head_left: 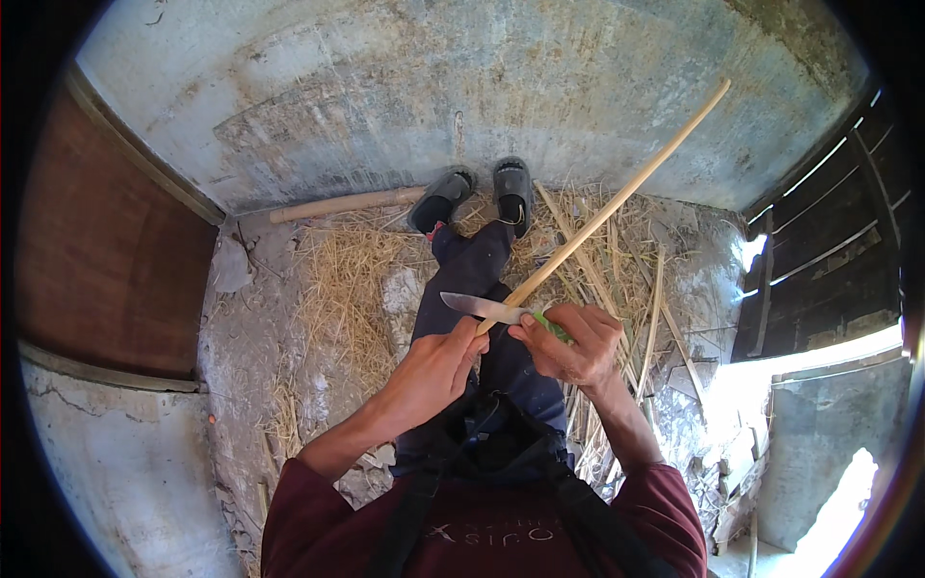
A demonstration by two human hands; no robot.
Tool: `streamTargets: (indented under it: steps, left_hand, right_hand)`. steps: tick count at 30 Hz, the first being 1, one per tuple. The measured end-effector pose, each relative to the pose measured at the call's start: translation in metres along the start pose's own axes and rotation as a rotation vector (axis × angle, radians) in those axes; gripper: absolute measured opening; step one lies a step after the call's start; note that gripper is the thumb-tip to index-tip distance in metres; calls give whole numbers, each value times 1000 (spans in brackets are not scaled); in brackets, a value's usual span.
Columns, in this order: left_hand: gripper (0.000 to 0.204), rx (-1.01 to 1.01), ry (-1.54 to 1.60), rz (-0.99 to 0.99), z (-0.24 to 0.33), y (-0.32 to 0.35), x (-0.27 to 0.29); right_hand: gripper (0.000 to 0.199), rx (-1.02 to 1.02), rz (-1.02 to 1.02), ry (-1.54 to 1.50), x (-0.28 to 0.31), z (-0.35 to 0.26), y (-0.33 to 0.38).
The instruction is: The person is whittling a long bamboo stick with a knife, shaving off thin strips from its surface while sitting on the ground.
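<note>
A long pale wooden stick (617,203) slants from my lap up to the far right. My left hand (436,371) is closed round its near end. In my right hand (575,345) is a knife (485,308) with a green handle, mostly covered by my fingers. The blade points left and lies across the stick just beyond my left hand; whether its edge bites into the wood I cannot tell. Both hands are close together above my thighs.
Straw (349,279) and several split strips of wood (652,323) litter the floor. A thick pole (347,204) lies along the foot of the concrete wall (385,106). To the left is a brown panel (116,231); dark slatted boards (829,250) stand at the right.
</note>
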State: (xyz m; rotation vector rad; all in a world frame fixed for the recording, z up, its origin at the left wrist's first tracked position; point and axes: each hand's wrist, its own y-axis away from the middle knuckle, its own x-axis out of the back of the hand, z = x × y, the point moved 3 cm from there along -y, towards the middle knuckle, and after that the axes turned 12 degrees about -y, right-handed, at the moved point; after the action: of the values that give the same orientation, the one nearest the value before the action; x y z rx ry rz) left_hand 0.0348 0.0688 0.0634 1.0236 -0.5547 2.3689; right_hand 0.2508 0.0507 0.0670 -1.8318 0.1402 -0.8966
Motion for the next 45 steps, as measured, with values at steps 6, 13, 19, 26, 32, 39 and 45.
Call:
streamTargets:
  steps: [6, 13, 19, 26, 32, 39, 45]
  left_hand:
    - [15, 47, -31, 64, 8, -14, -1]
    - [15, 118, -121, 225, 12, -27, -28]
    - [17, 74, -64, 72, -5, -11, -29]
    - [24, 145, -301, -59, -7, -8, -20]
    - [21, 97, -377, 6, -4, -9, -18]
    - [15, 99, -64, 42, 1, -16, -8]
    - [14, 104, -61, 155, 2, -14, -21]
  right_hand:
    - [21, -168, 37, -26, -5, 5, -7]
    - [24, -119, 173, -57, -21, 21, -8]
    - [22, 118, -88, -48, -4, 35, -4]
    - [10, 256, -305, 4, 7, 35, -21]
    - [18, 324, -427, 56, 14, 32, -34]
    - [14, -75, -206, -257, 3, 31, -26]
    - [13, -286, -6, -398, -16, 23, -11]
